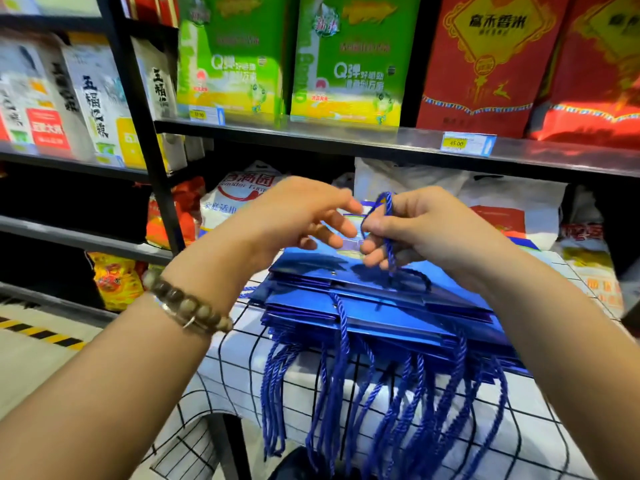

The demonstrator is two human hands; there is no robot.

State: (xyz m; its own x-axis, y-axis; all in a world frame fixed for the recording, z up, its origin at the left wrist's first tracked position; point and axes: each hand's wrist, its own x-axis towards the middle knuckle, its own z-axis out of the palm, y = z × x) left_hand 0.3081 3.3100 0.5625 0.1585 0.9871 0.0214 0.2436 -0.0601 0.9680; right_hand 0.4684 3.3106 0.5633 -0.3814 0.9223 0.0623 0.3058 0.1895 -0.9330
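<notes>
A stack of flat, shiny blue paper bags [374, 306] lies on a table under a white cloth with black grid lines [242, 362]. Their blue rope handles [346, 393] hang over the front edge. My right hand [426, 230] hovers over the back of the stack and pinches the blue rope handle of the top bag [387, 216], lifting its loop upward. My left hand [298, 213], a bead bracelet on its wrist, is just left of it with fingers loosely extended toward the rope, holding nothing.
Black metal shelves [311, 133] stand right behind the table, carrying green rice bags [346, 60], red rice bags [485, 64] and white sacks [485, 199]. A yellow price tag [465, 143] is on the shelf edge. Yellow-black floor tape [41, 332] runs at the left.
</notes>
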